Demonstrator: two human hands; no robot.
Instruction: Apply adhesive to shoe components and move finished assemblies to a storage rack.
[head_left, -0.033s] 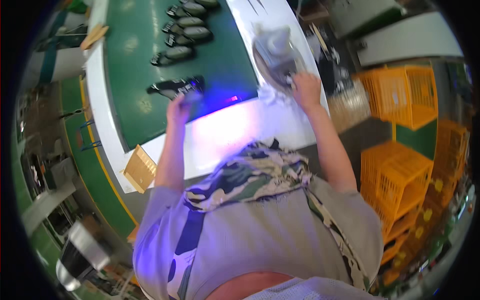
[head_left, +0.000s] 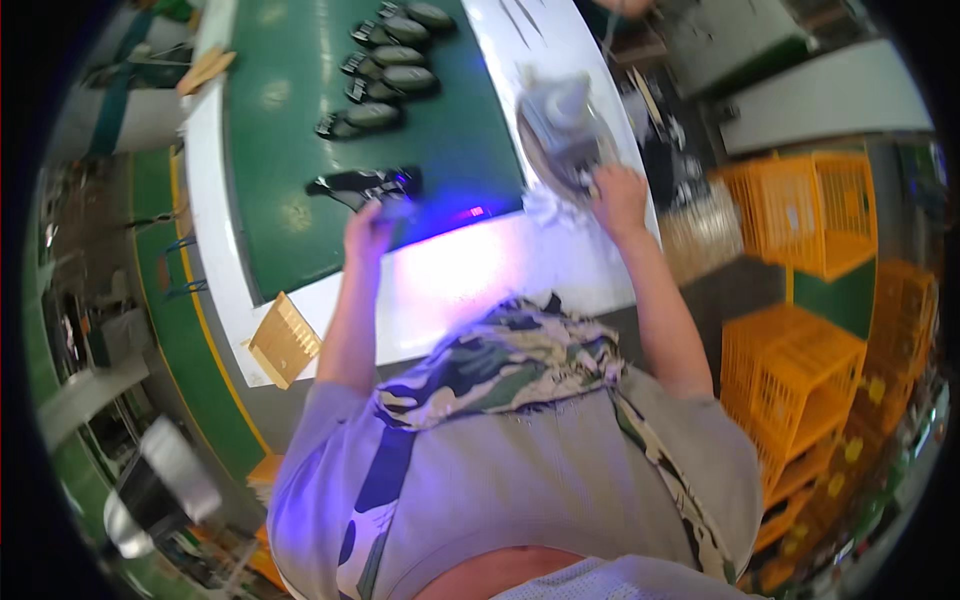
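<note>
My left hand (head_left: 368,238) is closed at the near side of a black shoe (head_left: 365,186) lying on the green belt (head_left: 285,215); a blurred grey part shows beside the fingers. At the near rim of an oval tray (head_left: 537,150), my right hand (head_left: 620,200) is closed, fingertips over the rim. Something small and pale shows at those fingertips, too blurred to name. A whitish bottle (head_left: 565,103) stands in the tray. Crumpled white cloth or paper (head_left: 548,207) lies just left of the right hand.
Several dark shoes with grey-green toes (head_left: 408,79) lie in a row farther up the belt. White table edging (head_left: 455,265) glows under violet light in front of me. A wooden rack (head_left: 283,342) sits at the left corner. Orange crates (head_left: 795,365) are stacked on the right.
The whole view has shifted slightly, so the belt, shoes and tray sit a little lower and farther right. Both hands keep their places at the shoe and the tray.
</note>
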